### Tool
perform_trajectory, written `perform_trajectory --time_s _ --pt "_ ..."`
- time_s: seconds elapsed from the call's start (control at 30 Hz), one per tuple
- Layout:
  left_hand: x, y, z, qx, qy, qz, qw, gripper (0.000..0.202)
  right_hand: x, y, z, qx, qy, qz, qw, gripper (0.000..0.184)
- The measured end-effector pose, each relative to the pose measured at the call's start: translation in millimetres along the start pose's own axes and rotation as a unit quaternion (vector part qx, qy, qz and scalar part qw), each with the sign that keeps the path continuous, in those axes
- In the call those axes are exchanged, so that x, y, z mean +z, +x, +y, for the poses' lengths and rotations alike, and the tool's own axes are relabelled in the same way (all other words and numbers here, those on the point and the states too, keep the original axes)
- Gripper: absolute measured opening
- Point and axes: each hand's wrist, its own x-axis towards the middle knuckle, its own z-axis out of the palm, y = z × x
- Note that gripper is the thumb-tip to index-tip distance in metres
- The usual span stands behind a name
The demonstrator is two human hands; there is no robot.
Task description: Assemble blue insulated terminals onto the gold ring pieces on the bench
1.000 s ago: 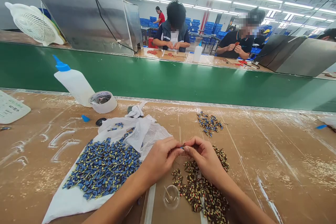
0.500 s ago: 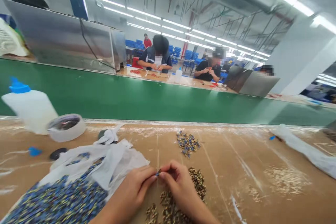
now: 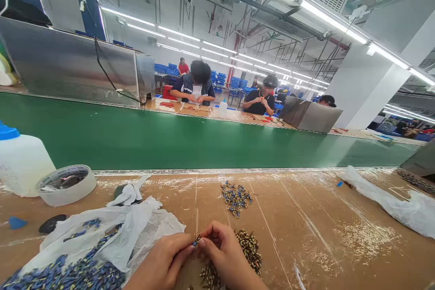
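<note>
My left hand [image 3: 170, 253] and my right hand [image 3: 222, 249] meet over the cardboard-covered table, fingertips pinched on one tiny blue part [image 3: 196, 240]. The fingers cover most of it, so its full shape is hidden. Close by my right hand, partly under it, lies a heap of small dark-and-gold pieces [image 3: 249, 249]. Beyond the hands is a smaller pile of blue-and-gold pieces [image 3: 236, 198]. To the left of my left hand, many loose blue-and-yellow parts [image 3: 74, 276] are spread on a crumpled white plastic sheet [image 3: 152, 217].
A white bottle [image 3: 25, 163] with a blue top, a tape roll [image 3: 89, 186] and a black disc [image 3: 52, 224] stand at left. Pale crumbs [image 3: 367, 238] and a clear plastic bag [image 3: 384, 201] lie at right. Past the green belt [image 3: 204, 149], other people [image 3: 199, 81] work.
The view has turned, so the table and its piles sit further left and lower. Both hands stay together at the blue part, with little change in their grip.
</note>
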Motion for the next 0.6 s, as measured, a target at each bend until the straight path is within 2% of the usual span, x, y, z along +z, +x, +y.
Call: perform_trajectory --time_s 0.33,0.6 --pt "8.7 -4 -4 -0.011 0.026 -0.009 1.000 0.034 0 -1 15 -0.005 -0.040 -0.013 0.999 0.023" --pt "19.9 -5 -7 -0.002 0.069 0.010 0.998 0.029 -4 -9 9 -0.040 -0.193 -0.027 0.980 0.014"
